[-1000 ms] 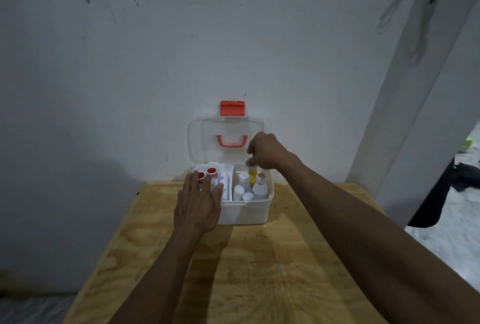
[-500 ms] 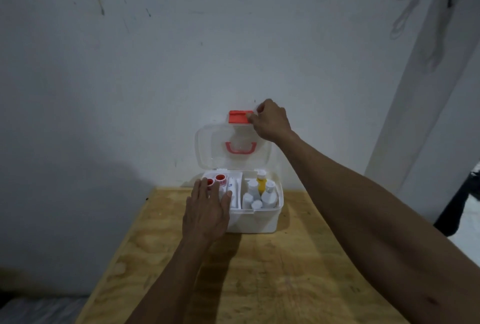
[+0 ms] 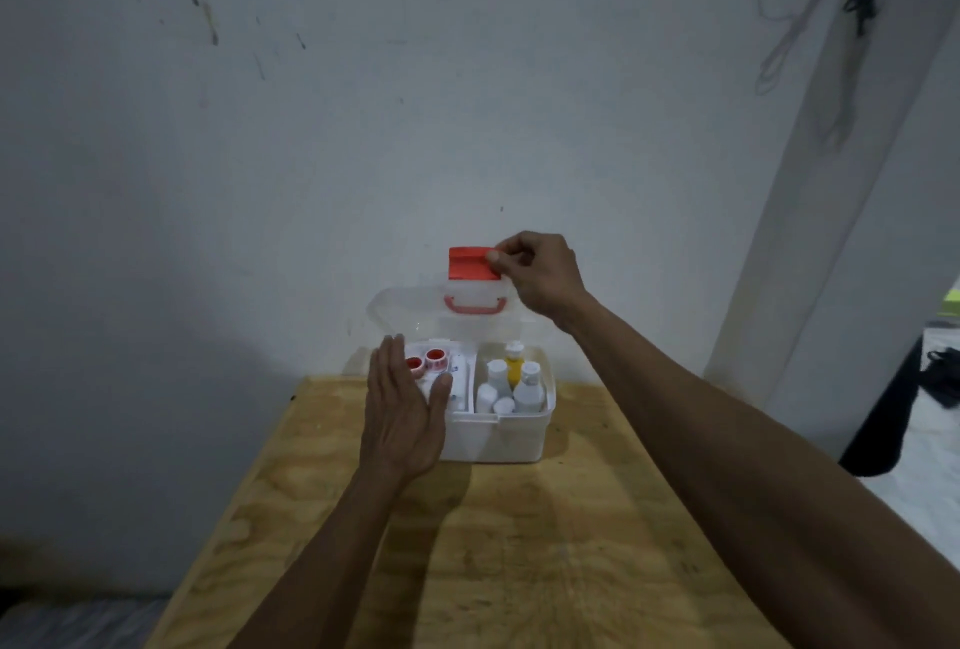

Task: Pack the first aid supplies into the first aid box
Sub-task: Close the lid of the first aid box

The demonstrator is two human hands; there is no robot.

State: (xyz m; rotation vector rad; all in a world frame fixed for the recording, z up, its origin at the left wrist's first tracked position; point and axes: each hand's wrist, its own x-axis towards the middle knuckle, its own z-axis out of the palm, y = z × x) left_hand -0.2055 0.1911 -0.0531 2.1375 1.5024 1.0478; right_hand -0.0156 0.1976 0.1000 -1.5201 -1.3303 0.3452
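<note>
While my flat, empty left hand [image 3: 404, 414] steadies the white plastic first aid box [image 3: 493, 432] on the plywood table [image 3: 519, 544], my right hand [image 3: 537, 271] pinches the light, flexy clear lid's [image 3: 415, 308] red latch [image 3: 472, 263], probably the best grip point.

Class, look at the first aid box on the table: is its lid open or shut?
Open. The clear lid stands upright behind the box, bottles exposed; the right hand pinches its red latch.
</note>
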